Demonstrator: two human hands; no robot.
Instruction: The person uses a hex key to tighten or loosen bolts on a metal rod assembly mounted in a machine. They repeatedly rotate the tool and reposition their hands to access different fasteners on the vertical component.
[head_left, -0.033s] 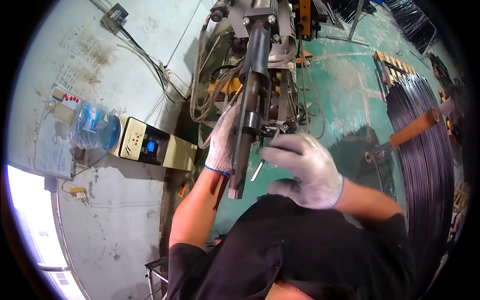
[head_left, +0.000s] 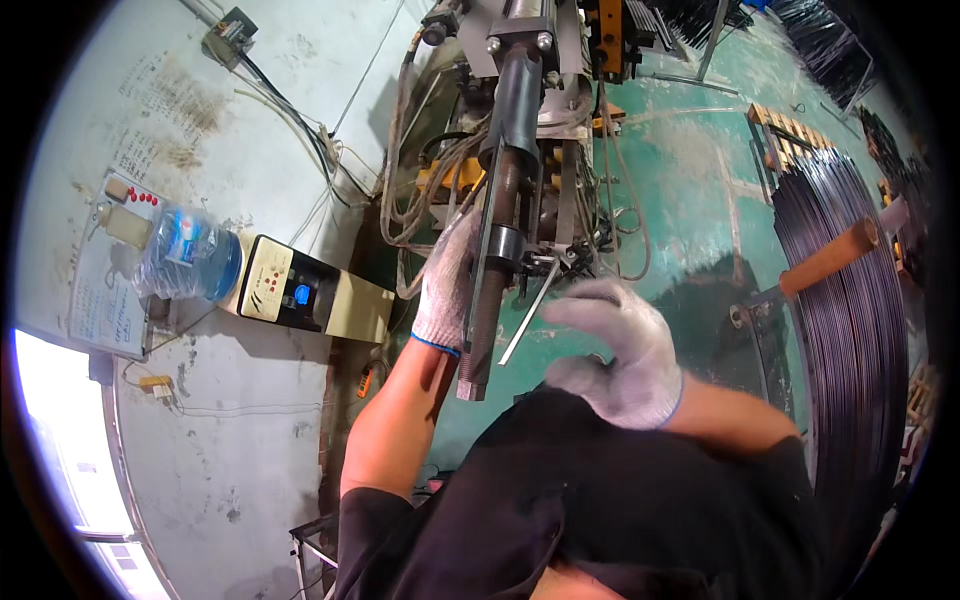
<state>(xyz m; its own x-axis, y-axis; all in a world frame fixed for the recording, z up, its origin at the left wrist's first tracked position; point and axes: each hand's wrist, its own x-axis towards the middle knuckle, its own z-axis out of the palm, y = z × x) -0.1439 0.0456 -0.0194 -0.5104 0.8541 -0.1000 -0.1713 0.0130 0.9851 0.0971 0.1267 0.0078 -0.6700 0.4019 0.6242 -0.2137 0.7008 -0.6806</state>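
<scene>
My left hand (head_left: 447,290), in a white knit glove with a blue cuff edge, lies along the left side of a dark threaded rod (head_left: 481,345) on the machine. Its fingers pass up behind a long narrow bar, so their grip is hidden. A black collar (head_left: 505,243) sits round the rod. From the machine's right side, a slim silvery metal bar (head_left: 528,312) slants down toward me. Just right of that bar, my gloved right hand (head_left: 630,350) is apart from it, with thumb and fingers spread and nothing between them.
The machine (head_left: 517,100), with looping hoses (head_left: 400,190), extends ahead. At the left wall stands a water dispenser (head_left: 300,290) with a large bottle (head_left: 185,252). Bundled dark rods (head_left: 835,290) lie on the right, behind a rusty orange tube (head_left: 830,255).
My right hand has drawn back slightly to the right and toward me, away from the silvery bar, which now shows along more of its length. My left hand stays beside the rod.
</scene>
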